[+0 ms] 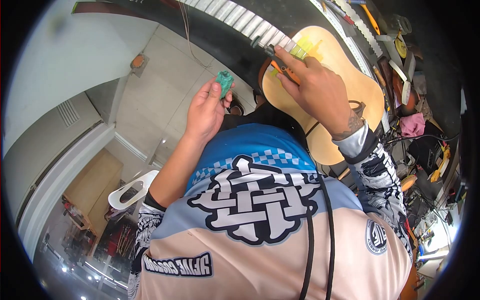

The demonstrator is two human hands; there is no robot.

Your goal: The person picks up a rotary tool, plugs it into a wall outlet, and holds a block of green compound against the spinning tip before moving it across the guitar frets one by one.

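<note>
My left hand is closed around a small green block, held up above the floor to the left of the guitar. My right hand grips a black-and-orange hand tool with a small, round dark tip. That tip is over the edge of the fretboard, which looks covered in pale strips between the frets. Beneath my right hand lies an acoustic guitar with a light wood top. Yellow tape sits on it near the fretboard's end. My palm hides part of the tool.
A long metal ruler lies along the bench beyond the guitar. Tools, cables and a pink cloth crowd the right side. A white chair stands at left, above a tiled floor.
</note>
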